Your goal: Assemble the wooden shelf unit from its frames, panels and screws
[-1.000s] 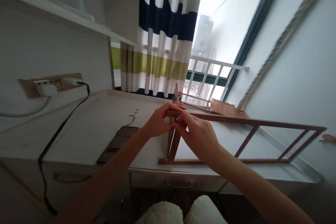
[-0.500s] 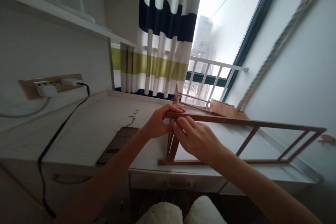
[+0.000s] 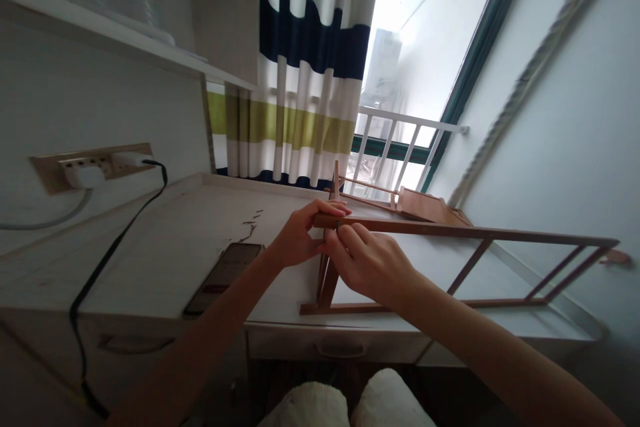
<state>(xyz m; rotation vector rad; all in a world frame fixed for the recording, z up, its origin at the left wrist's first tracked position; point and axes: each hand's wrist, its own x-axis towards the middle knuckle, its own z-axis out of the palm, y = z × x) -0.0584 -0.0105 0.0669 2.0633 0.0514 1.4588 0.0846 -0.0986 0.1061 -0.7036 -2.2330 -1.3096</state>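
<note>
A long wooden frame [image 3: 480,233] with rails and slanted struts stands on edge on the white desk [image 3: 165,247]. My left hand [image 3: 300,235] pinches the left end of the frame's top rail, fingers closed round it. My right hand [image 3: 367,260] is closed just beside it, fingertips pinched on something small at the rail's corner that I cannot make out. More wooden parts [image 3: 425,205] lie behind the frame near the window.
A dark phone [image 3: 223,275] lies flat on the desk left of my hands. A black cable [image 3: 117,240] runs from a wall socket strip [image 3: 90,163] down over the desk's front edge. A striped curtain [image 3: 305,67] and window rail stand behind. Drawer handles show below the desk.
My right hand's fingers have shifted slightly at the rail's corner, as if turning something small. The frame and my left hand have stayed about where they were.
</note>
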